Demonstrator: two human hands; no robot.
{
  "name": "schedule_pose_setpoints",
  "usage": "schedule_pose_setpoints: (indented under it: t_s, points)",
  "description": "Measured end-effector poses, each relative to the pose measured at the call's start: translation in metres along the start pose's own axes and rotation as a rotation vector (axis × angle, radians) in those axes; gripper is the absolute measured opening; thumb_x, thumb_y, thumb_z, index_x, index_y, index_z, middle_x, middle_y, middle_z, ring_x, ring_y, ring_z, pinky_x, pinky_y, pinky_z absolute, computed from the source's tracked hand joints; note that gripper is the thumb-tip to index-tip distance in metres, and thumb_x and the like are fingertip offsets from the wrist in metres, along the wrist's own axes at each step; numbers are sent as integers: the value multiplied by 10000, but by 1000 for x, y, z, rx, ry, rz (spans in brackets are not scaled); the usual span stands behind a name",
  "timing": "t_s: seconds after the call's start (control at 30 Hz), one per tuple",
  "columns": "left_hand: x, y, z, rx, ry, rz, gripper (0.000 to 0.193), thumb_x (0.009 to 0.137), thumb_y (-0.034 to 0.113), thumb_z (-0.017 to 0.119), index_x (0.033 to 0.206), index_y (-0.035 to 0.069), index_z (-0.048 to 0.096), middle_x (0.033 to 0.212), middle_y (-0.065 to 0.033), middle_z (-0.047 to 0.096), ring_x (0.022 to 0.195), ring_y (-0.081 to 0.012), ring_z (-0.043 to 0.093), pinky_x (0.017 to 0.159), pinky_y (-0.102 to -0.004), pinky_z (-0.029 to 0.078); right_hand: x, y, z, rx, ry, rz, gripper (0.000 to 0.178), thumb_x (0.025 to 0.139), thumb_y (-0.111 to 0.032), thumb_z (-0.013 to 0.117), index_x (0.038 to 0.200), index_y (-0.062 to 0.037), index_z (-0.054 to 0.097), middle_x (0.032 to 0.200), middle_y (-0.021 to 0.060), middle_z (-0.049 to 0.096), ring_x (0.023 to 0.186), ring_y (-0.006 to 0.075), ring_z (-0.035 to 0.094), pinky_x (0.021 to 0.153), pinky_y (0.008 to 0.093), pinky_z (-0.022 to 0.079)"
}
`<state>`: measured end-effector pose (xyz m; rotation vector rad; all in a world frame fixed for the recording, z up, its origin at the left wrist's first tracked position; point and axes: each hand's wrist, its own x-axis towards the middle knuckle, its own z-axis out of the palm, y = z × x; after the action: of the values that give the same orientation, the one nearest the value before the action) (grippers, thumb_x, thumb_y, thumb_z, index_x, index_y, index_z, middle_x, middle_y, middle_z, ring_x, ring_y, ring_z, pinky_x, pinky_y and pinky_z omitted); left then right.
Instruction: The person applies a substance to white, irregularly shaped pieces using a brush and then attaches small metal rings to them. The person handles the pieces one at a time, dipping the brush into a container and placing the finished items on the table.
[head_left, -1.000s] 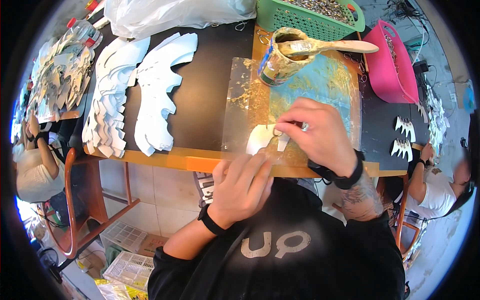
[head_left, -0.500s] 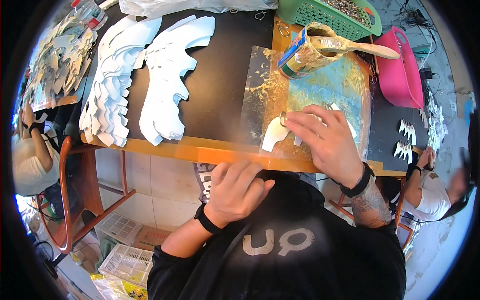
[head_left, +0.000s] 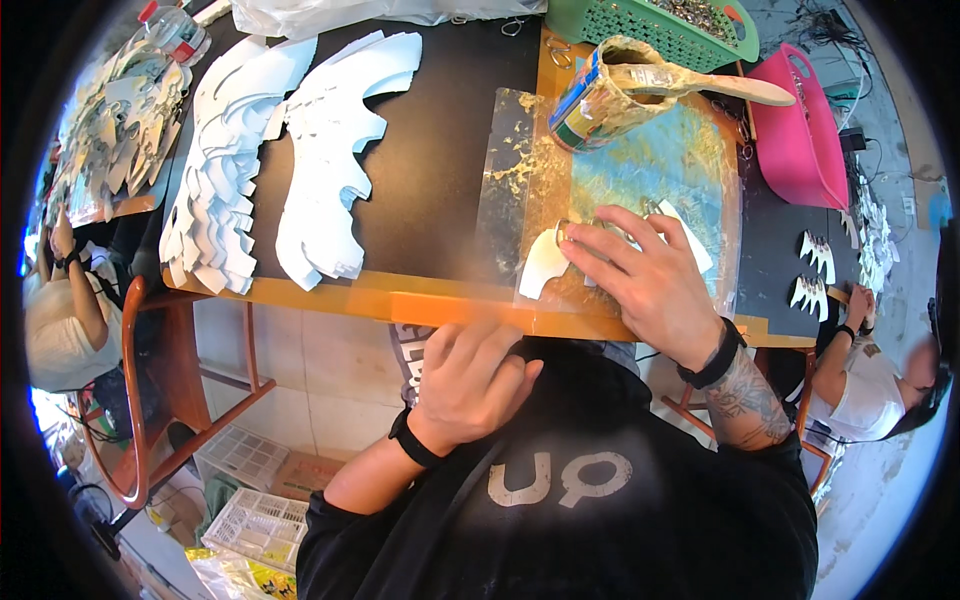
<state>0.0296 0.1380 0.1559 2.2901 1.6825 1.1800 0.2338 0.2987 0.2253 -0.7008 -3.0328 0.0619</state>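
My right hand (head_left: 655,290) reaches over the worn plastic sheet (head_left: 515,170) at the table's front. Its fingertips are pinched at a small metal ring (head_left: 563,231), at the top of a curved white piece (head_left: 542,265). Another white piece (head_left: 692,238) lies beyond the fingers, partly covered by them; my palm hides whatever is under it. My left hand (head_left: 470,385) hovers by the table's front edge, its fingers loosely bent and the thumb apart, with nothing visible in it. A glue-smeared can (head_left: 590,110) with a brush (head_left: 745,90) across its mouth stands behind the right hand.
Two overlapping stacks of white pieces (head_left: 215,180) (head_left: 325,190) cover the table's left part. Behind are a green basket (head_left: 655,38) of metal fittings and a pink basket (head_left: 800,140). Finished-looking pieces (head_left: 125,125) heap up far left. Co-workers (head_left: 65,330) (head_left: 865,380) sit at both sides.
The view has shifted slightly. My right fingers have moved a little, showing more of the white piece beyond them; the fingertips stay at the ring. My left hand has barely moved.
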Motion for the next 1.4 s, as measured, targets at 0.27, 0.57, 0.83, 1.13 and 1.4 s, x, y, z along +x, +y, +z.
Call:
schedule_pose_setpoints:
  t_s: [0.27, 0.57, 0.83, 1.13, 1.4]
  points:
    - [-10, 3, -5, 2, -23, -17, 152, 848, 111, 795, 873, 59, 654, 1098, -130, 690, 988, -320, 679, 946, -479, 461, -33, 29, -5, 318, 374, 427, 276, 922, -184, 738, 1146, -34, 678, 1121, 166, 688, 1099, 394, 630, 935, 473, 496]
    - [-10, 14, -6, 58, -72, 21, 164, 866, 97, 771, 849, 52, 613, 1087, -152, 690, 1009, -369, 662, 941, -519, 472, -80, 45, 7, 297, 350, 792, 229, 879, -220, 779, 986, -45, 675, 995, 161, 680, 994, 395, 653, 843, 458, 522]
    - [-5, 34, -11, 136, -48, 93, 133, 851, 95, 766, 834, 44, 644, 1086, -155, 690, 980, -346, 668, 911, -500, 465, -64, 46, 10, 466, 520, 733, 158, 867, -91, 630, 987, -39, 719, 962, 190, 726, 924, 410, 696, 808, 499, 544]
    - [-23, 53, -13, 25, -155, 64, 168, 907, 173, 743, 883, 28, 662, 1108, -164, 664, 969, -356, 650, 899, -507, 477, -62, 33, -25, 665, 842, 411, 114, 899, 10, 617, 975, -4, 700, 962, 167, 693, 916, 380, 670, 792, 466, 554]
    - [-20, 64, 6, 69, -164, -14, 140, 827, 37, 771, 901, 26, 653, 1094, -180, 677, 896, -373, 643, 810, -459, 494, -192, 100, -56, 472, 809, 779, 199, 913, 32, 658, 1077, -33, 751, 987, 127, 704, 901, 262, 681, 773, 347, 556]
